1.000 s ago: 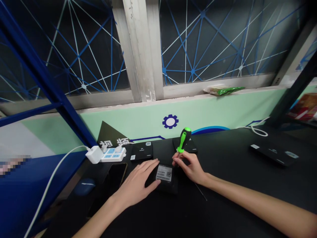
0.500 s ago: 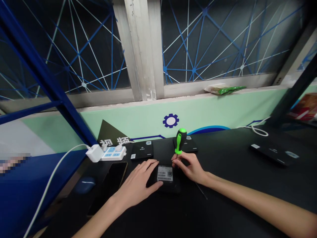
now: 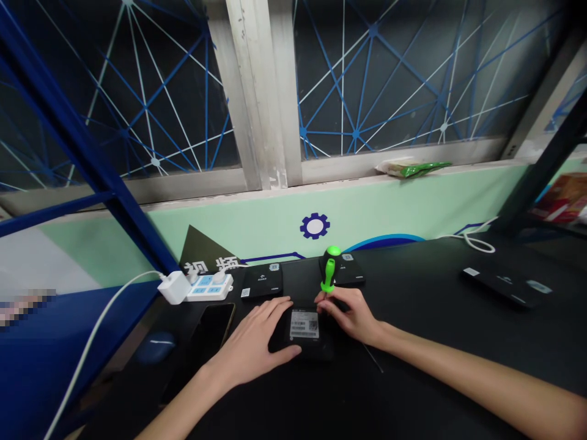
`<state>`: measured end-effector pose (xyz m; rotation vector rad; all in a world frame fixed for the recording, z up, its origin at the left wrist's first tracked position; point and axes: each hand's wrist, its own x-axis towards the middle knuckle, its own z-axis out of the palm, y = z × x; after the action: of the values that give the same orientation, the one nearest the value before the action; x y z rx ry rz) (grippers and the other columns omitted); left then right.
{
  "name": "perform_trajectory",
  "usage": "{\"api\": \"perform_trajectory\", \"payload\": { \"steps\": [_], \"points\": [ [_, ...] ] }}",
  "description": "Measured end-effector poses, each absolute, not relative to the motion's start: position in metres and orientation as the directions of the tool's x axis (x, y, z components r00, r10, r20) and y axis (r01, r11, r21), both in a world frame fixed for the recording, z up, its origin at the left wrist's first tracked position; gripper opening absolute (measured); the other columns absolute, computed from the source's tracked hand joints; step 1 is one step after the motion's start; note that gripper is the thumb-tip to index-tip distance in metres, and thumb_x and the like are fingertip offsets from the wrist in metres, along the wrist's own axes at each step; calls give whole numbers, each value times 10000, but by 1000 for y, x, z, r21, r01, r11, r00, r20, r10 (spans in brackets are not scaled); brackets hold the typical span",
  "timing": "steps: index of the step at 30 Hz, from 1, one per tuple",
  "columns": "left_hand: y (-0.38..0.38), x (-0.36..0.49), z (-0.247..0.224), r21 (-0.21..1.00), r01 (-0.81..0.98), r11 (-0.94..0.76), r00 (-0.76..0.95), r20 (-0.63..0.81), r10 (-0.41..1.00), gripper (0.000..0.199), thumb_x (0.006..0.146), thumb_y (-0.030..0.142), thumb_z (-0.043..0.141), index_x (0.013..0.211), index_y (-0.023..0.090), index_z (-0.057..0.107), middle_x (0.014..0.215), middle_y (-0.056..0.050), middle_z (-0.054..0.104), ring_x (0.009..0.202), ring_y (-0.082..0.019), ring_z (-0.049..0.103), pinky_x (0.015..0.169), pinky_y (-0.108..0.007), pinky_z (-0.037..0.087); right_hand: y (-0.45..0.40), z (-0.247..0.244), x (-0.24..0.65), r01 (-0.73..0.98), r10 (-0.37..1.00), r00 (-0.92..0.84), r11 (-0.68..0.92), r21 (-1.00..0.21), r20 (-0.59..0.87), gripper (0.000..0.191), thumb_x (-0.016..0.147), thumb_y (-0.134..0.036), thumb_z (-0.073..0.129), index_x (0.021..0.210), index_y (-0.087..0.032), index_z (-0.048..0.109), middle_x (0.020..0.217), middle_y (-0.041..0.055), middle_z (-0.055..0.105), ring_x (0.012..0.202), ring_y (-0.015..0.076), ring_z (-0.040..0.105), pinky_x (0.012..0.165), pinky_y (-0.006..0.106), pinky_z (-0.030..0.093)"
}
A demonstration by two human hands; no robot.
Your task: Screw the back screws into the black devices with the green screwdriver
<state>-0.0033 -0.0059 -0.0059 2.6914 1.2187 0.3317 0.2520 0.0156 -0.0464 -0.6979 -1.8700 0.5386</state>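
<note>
A black box with a white label (image 3: 304,324) lies label up on the black table. My left hand (image 3: 259,339) rests on its left side, fingers spread and thumb along the near edge. Pinched low between the fingers of my right hand (image 3: 351,310) is the shaft of a screwdriver with a green and black handle (image 3: 329,269). The screwdriver stands nearly upright at the box's far right corner, and its tip is hidden by my fingers. A thin dark rod (image 3: 373,358) lies just below my right wrist.
Behind the hands lie two black boxes (image 3: 262,281) (image 3: 351,270), and another (image 3: 507,286) is at the right. At the left are a power strip (image 3: 210,287), a phone (image 3: 215,327) and a blue mouse (image 3: 156,347). A white cable (image 3: 479,244) lies at the back right.
The screwdriver handle has shifted slightly left and tilts a little differently, with my right hand still at its shaft. My left thumb has moved slightly down. The view has shifted slightly.
</note>
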Motion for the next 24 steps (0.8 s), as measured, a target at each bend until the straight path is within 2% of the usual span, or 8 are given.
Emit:
{"api": "perform_trajectory", "payload": {
  "steps": [8, 16, 24],
  "points": [
    [-6, -2, -10, 250, 733, -632, 630, 101, 770, 686, 922, 595, 559, 1494, 304, 316, 1545, -54, 366, 1382, -307, 381, 1118, -487, 338, 16, -45, 251, 240, 696, -236, 718, -653, 678, 202, 975, -301, 541, 845, -186, 643, 756, 44, 688, 650, 161, 632, 653, 268, 512],
    [-7, -3, -10, 259, 722, -641, 636, 115, 763, 688, 929, 589, 551, 1508, 311, 304, 1544, -70, 371, 1375, -329, 390, 1104, -506, 346, 17, -45, 250, 228, 708, -271, 705, -671, 652, 200, 978, -316, 537, 867, -185, 639, 723, 37, 676, 614, 157, 617, 622, 263, 510],
    [-6, -5, -12, 242, 718, -652, 640, 138, 756, 696, 925, 595, 551, 1513, 317, 302, 1540, -67, 384, 1373, -333, 401, 1095, -498, 360, 16, -46, 251, 257, 676, -282, 737, -625, 681, 199, 979, -307, 527, 866, -192, 646, 787, 56, 696, 691, 179, 650, 662, 281, 526]
  ]
}}
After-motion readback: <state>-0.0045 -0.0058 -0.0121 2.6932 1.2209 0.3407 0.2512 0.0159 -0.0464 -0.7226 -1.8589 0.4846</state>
